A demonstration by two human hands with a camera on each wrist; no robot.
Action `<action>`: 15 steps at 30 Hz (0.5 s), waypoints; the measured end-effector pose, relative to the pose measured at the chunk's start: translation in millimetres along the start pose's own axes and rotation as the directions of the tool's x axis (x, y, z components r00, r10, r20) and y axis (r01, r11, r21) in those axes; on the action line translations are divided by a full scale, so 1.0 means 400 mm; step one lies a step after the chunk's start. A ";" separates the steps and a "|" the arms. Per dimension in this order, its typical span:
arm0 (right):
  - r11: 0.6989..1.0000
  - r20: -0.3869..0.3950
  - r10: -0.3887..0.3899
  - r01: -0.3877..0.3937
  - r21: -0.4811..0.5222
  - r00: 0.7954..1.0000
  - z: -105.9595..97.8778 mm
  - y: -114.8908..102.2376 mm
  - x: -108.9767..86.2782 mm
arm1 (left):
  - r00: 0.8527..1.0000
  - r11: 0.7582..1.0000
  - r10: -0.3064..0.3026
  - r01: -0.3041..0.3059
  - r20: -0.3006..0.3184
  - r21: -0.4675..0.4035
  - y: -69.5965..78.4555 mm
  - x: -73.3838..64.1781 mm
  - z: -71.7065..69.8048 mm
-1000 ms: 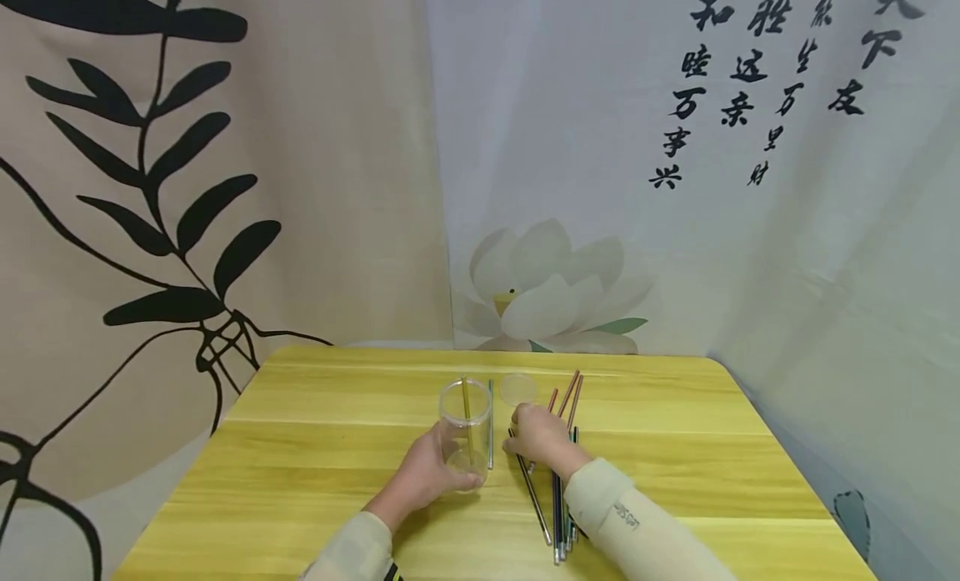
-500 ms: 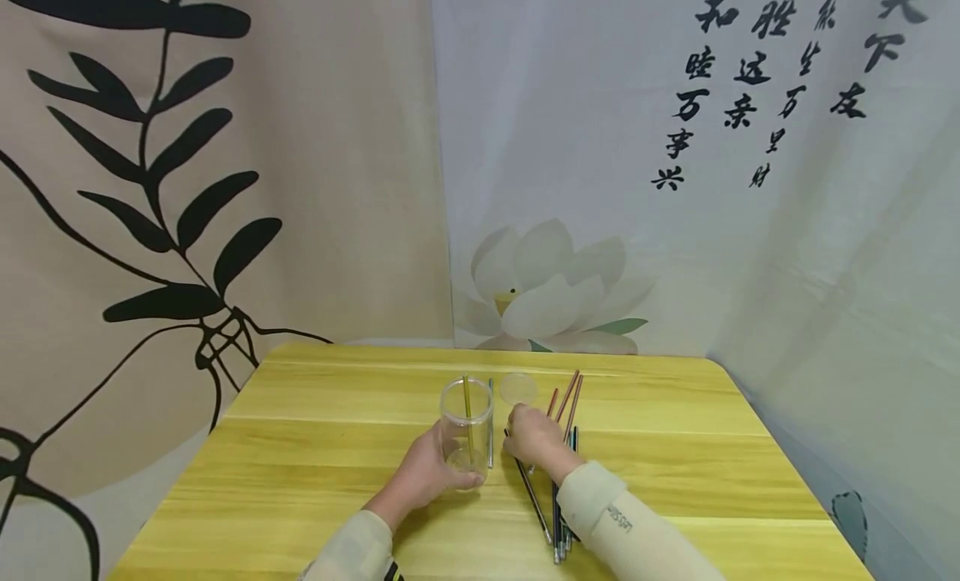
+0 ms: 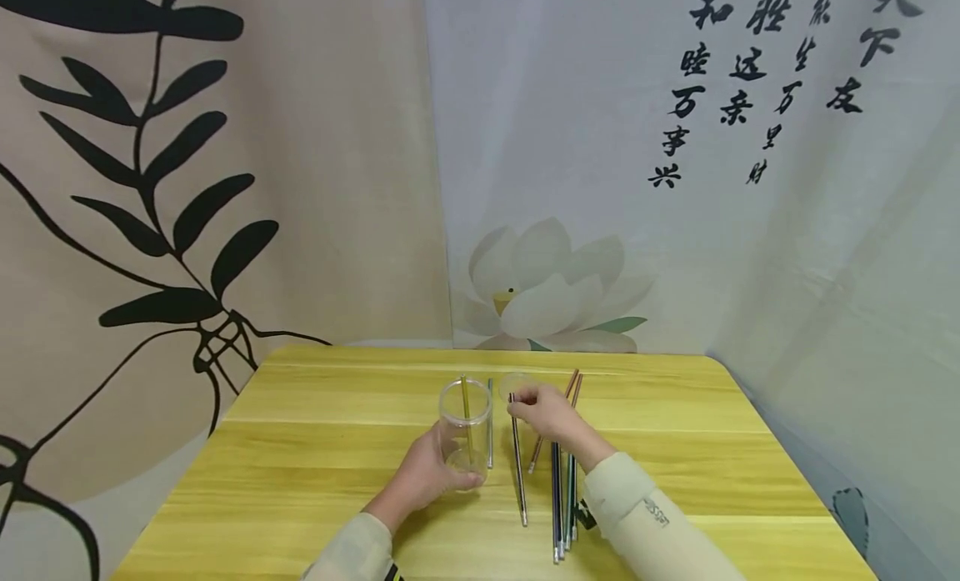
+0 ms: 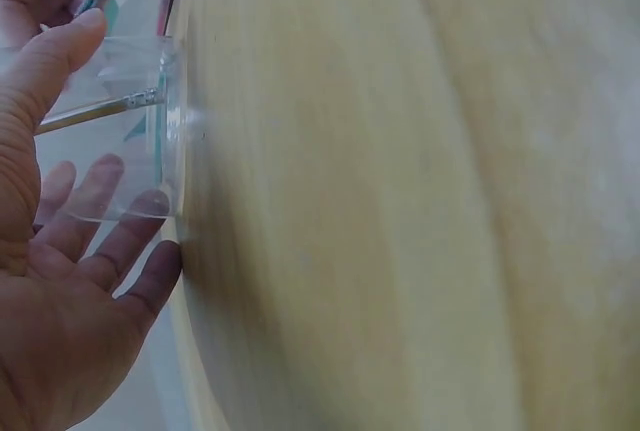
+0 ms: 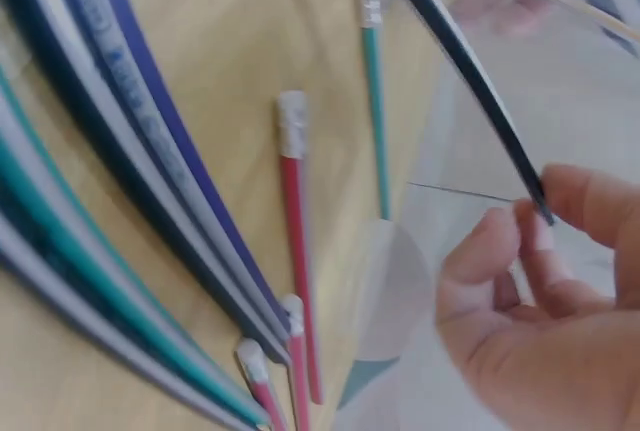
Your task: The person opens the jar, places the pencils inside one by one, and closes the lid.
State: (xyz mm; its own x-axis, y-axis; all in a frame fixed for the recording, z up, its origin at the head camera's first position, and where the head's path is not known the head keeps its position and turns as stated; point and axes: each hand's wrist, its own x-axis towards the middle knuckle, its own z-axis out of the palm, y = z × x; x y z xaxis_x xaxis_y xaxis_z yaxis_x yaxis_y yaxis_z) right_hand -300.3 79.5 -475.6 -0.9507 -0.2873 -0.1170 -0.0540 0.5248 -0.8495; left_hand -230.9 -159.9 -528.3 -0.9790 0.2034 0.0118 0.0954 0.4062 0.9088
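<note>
Yellow wood tops the counter (image 3: 315,448) in the head view. We see the left hand (image 3: 433,464) wrapped round a clear cup (image 3: 481,439), which stands up with a gold pencil (image 3: 467,408) inside. The right hand (image 3: 546,410) pinches the top of a dark pencil (image 3: 517,460), between three and four o'clock from the cup. More pencils (image 3: 557,498) lie at four.

In the left wrist view, we see the thumb and fingers spread wide around the cup, with the gold pencil's silver end at its bottom.

In the right wrist view, the thumb and fingertips close tight on the dark pencil's end. A red pencil (image 5: 293,201) lies at nine o'clock from that hand.

We think this step is picking up one pencil. Next, we would guess, it needs lifting over the cup's rim, with the cup held still.
</note>
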 end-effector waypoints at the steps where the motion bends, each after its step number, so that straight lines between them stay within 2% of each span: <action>1: 1.000 -0.015 -0.004 0.005 0.023 1.000 -0.009 -0.004 -0.007 | 1.000 1.000 0.000 0.000 0.001 0.003 0.000 0.000 0.000; 4: 0.996 -0.097 -0.070 0.076 0.053 0.993 -0.029 -0.020 -0.027 | 1.000 1.000 -0.002 0.002 -0.001 0.008 0.001 0.000 -0.001; 6: 0.986 -0.175 -0.161 0.166 0.018 0.971 -0.036 -0.033 -0.040 | 1.000 1.000 -0.002 0.002 -0.006 0.016 0.001 0.000 -0.002; 7: 0.976 -0.214 -0.217 0.219 -0.017 0.952 -0.039 -0.040 -0.046 | 1.000 1.000 -0.002 0.002 -0.007 0.018 0.001 0.000 -0.003; 9: 0.946 -0.281 -0.325 0.312 -0.093 0.903 -0.041 -0.052 -0.060 | 1.000 1.000 -0.003 0.003 -0.009 0.023 0.000 0.000 -0.004; 11: 0.905 -0.323 -0.426 0.396 -0.157 0.845 -0.040 -0.060 -0.071 | 1.000 1.000 -0.003 0.003 -0.007 0.024 -0.001 0.001 -0.004; 14: 0.821 -0.357 -0.570 0.509 -0.256 0.740 -0.034 -0.061 -0.079 | 1.000 1.000 -0.002 0.002 -0.001 0.021 -0.003 0.001 -0.002; 15: 0.785 -0.359 -0.619 0.545 -0.293 0.698 -0.031 -0.059 -0.079 | 1.000 1.000 -0.002 0.002 -0.001 0.021 -0.003 0.001 -0.001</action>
State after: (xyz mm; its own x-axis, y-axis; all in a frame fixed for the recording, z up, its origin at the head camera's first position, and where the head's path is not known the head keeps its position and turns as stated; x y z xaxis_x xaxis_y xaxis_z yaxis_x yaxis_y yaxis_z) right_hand -272.8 85.9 -445.4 -0.7402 -0.2381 0.6289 -0.6505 0.4903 -0.5800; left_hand -231.6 -160.5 -529.3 -0.9793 0.2022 0.0103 0.0971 0.4248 0.9001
